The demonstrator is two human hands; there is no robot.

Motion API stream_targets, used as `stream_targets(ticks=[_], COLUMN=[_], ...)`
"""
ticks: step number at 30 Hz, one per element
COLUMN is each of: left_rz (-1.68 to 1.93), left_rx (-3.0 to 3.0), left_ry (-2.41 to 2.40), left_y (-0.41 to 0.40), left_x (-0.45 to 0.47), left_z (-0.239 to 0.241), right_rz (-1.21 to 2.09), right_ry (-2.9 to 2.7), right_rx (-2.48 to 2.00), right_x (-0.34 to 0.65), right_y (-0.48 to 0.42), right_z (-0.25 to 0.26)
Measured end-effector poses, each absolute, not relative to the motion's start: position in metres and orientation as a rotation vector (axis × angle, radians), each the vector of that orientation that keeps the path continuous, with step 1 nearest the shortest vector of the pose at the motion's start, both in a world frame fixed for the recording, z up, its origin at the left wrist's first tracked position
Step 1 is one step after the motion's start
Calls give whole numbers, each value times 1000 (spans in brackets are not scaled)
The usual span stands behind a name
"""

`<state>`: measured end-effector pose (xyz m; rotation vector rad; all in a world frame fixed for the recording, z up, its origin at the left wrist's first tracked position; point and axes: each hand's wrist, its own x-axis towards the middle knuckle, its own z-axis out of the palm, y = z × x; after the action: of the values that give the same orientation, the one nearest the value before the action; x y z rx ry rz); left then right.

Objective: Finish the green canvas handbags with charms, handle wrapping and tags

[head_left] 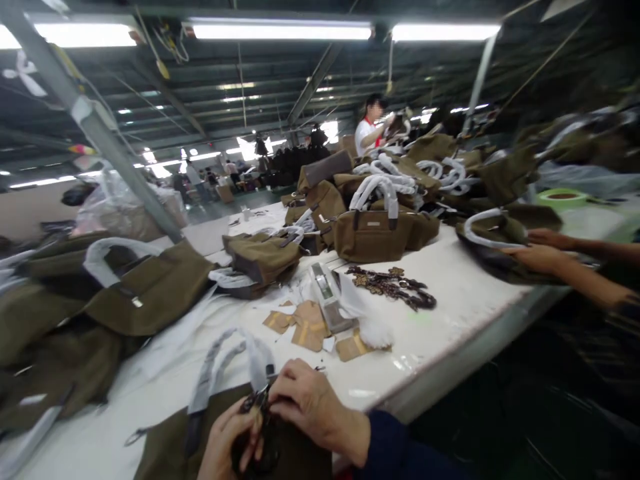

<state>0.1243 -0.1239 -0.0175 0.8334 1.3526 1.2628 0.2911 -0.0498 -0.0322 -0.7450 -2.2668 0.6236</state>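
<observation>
An olive-brown handbag (pixel 170 433) lies in front of me at the table's near edge, its handles (pixel 210 367) wrapped in white paper. My left hand (pixel 233 433) is closed around a dark metal charm chain (pixel 257 403) by the base of one handle. Beside it, my right hand (pixel 317 407) pinches at the same spot, thumb and fingers together. What its fingertips grip is too small and blurred to make out. A dark mass, partly hidden by my left hand, hangs below the fingers against the bag.
Several similar bags lie left (pixel 150 287) and in a heap (pixel 373 237) at the back. A tape dispenser (pixel 327 297), brown card pieces (pixel 307 327) and a pile of dark charm chains (pixel 395 287) lie mid-table. At right, a co-worker's hands (pixel 545 253) hold another bag.
</observation>
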Motion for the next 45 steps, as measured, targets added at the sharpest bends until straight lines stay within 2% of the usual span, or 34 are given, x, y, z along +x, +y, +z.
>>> stream_targets(ticks=[8,21,30,37,45], left_rz=[1293,1233,1293,1257,1173], left_rx=[846,893,957,1109,1687], left_ry=[1178,1142,1402,1515,1885], left_y=[-128,-129,-130,-133,-138], left_x=[124,123,136,133,140], left_z=[-13,-16,-22,-23,-20], right_rz=[816,730,852,767,557], right_ry=[-2147,-2239,-2247,-2343,-2515], right_rx=[-670,-586,-783,-843,-898], right_x=[294,283,291,286,285], right_y=[-52,-48,-45,-46,-47], right_z=[-26,-19,-7,2,12])
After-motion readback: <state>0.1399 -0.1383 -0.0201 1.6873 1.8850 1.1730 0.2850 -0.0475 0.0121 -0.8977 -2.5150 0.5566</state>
